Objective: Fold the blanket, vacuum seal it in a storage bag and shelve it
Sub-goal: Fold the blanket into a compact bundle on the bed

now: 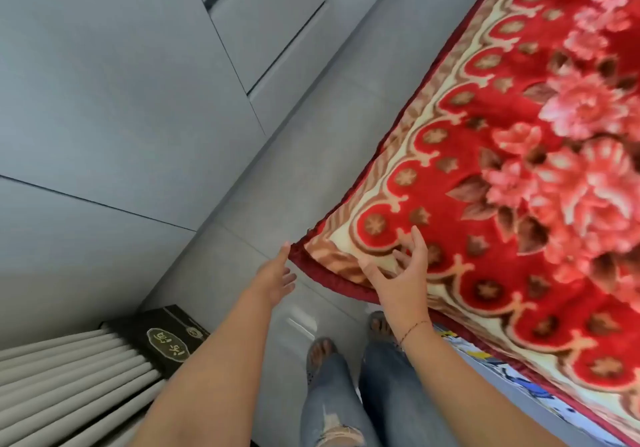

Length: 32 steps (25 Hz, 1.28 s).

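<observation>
A thick red blanket (pixel 502 169) with pink flowers and a cream and brown scalloped border lies spread flat over a bed on the right. Its near corner points toward me. My left hand (pixel 277 278) reaches out with fingers straight, the fingertips just beside the corner's dark red hem and holding nothing. My right hand (pixel 403 273) hovers over the corner with fingers spread, at or just above the border. No storage bag is in view.
Grey cabinet doors (pixel 121 83) line the left side, with a narrow strip of grey floor (pixel 311 135) between them and the bed. A black box (pixel 173 332) and white ribbed panel (pixel 69 377) sit at lower left. A patterned sheet (pixel 512 377) shows under the blanket.
</observation>
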Motion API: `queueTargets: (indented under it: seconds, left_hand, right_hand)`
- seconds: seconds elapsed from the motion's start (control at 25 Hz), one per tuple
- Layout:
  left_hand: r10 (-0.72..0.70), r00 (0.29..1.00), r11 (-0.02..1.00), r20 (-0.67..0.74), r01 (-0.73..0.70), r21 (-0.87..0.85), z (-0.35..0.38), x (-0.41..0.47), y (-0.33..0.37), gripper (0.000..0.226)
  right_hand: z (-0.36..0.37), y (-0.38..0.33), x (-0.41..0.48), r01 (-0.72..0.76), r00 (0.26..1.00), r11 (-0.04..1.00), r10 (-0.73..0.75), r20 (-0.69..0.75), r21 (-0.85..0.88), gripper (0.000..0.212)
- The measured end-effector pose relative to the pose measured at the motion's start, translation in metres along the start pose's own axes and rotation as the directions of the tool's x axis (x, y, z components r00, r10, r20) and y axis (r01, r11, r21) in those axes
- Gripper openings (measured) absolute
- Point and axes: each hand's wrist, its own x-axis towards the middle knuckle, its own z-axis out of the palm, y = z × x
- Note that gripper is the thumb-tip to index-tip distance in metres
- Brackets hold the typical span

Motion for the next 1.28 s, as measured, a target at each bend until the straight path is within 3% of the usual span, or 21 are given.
queueTargets:
  seconds: [0.2, 0.32, 0.4, 0.48, 0.6, 0.72, 0.88, 1.0, 1.08, 1.16, 1.28]
  left_hand:
    - [-0.083, 0.972, 0.859, 0.22, 0.182, -0.478, 0.016, 0.035, 0.005, 0.047]
    - [0.067, 0.981, 0.835, 0.181, 0.044, -0.549, 0.023, 0.026, 0.02, 0.034]
    - [0.245, 0.96, 0.871, 0.139, -0.154, -0.467, 0.025, -0.002, 0.039, 0.033]
    - [0.393, 0.899, 0.886, 0.193, -0.314, -0.34, 0.029, -0.05, 0.056, 0.02]
    - [0.48, 0.819, 0.876, 0.313, -0.431, -0.215, 0.042, -0.137, 0.072, 0.008]
    - [0.527, 0.739, 0.83, 0.42, -0.553, -0.069, 0.062, -0.202, 0.076, 0.013]
    - [0.508, 0.647, 0.726, 0.569, -0.677, 0.121, 0.099, -0.265, 0.078, 0.025]
    - [0.44, 0.59, 0.681, 0.677, -0.711, 0.177, 0.127, -0.292, 0.072, 0.032]
    - [0.406, 0.594, 0.675, 0.695, -0.707, 0.21, 0.141, -0.295, 0.068, 0.029]
    - [0.411, 0.663, 0.716, 0.625, -0.66, 0.23, 0.154, -0.295, 0.067, 0.022]
    - [0.431, 0.734, 0.759, 0.525, -0.609, 0.229, 0.182, -0.301, 0.073, 0.021]
  right_hand:
    - [0.012, 0.023, 0.001, 0.059, 0.997, 0.998, -0.059, -0.04, -0.01, 0.094]
    - [0.011, 0.015, -0.002, 0.053, 0.998, 0.998, -0.052, -0.023, 0.016, 0.089]
    - [0.01, 0.001, -0.009, 0.039, 0.999, 0.999, -0.039, 0.0, 0.034, 0.087]
    - [0.01, -0.023, -0.015, 0.03, 0.999, 0.999, -0.031, 0.019, 0.027, 0.082]
    - [0.007, -0.077, -0.024, 0.055, 0.997, 0.998, -0.056, 0.056, 0.028, 0.074]
    - [-0.004, -0.134, -0.03, 0.09, 0.995, 0.992, -0.094, 0.042, 0.086, 0.08]
    - [-0.04, -0.187, -0.041, 0.135, 0.988, 0.979, -0.121, -0.099, 0.15, 0.088]
    - [-0.081, -0.195, -0.044, 0.101, 0.966, 0.98, -0.055, -0.252, 0.171, 0.048]
    - [-0.112, -0.19, -0.036, 0.014, 0.951, 0.96, 0.074, -0.3, 0.281, 0.018]
    - [-0.14, -0.184, -0.033, -0.057, 0.957, 0.913, 0.165, -0.238, 0.403, 0.012]
    - [-0.17, -0.174, -0.042, -0.068, 0.98, 0.901, 0.14, -0.139, 0.427, 0.004]
